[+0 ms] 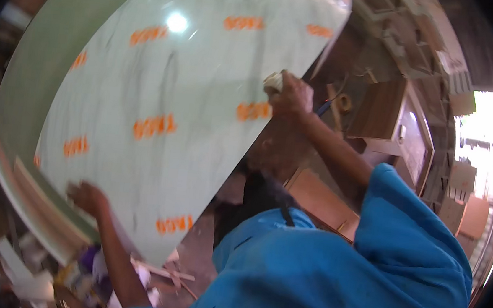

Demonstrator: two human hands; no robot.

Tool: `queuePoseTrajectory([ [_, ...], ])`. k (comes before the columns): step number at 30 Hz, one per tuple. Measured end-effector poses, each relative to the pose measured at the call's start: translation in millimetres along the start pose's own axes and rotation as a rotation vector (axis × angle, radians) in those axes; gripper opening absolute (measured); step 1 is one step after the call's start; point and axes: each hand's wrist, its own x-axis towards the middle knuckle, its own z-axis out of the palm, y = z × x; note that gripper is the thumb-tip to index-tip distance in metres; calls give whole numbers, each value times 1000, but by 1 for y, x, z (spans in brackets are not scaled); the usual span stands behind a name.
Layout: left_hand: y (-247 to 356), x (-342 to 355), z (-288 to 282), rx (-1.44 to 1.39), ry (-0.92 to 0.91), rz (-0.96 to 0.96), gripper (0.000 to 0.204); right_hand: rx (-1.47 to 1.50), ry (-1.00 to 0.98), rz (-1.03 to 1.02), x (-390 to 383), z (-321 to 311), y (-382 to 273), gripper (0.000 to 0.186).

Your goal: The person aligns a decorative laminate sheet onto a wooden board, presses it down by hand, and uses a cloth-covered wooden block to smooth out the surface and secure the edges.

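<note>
A large glossy white sheet with grey marbling and orange printed marks spreads before me. It lies over a pale green board that shows along its left side. In my right hand is a bunched whitish cloth, pressed to the sheet near its right edge. My left hand, somewhat blurred, rests flat at the sheet's lower left edge, fingers extended and holding nothing.
A wood-grain cabinet stands at the right, with a roll of tape beside it. Brown panels lie below. Long boards line the left side, and wood scraps litter the floor.
</note>
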Motion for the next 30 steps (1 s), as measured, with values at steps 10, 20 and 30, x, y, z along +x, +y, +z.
queuePoseTrajectory([
  [10, 1, -4, -57, -402, -11, -300, 67, 80, -16, -296, -196, 51, -162, 28],
  [20, 16, 1, -63, -419, -82, -355, 71, 52, -151, -747, -320, 88, -250, 37],
  [30, -108, -98, -70, -1302, 81, -288, 56, 170, -516, -1060, -237, 100, -220, 41],
])
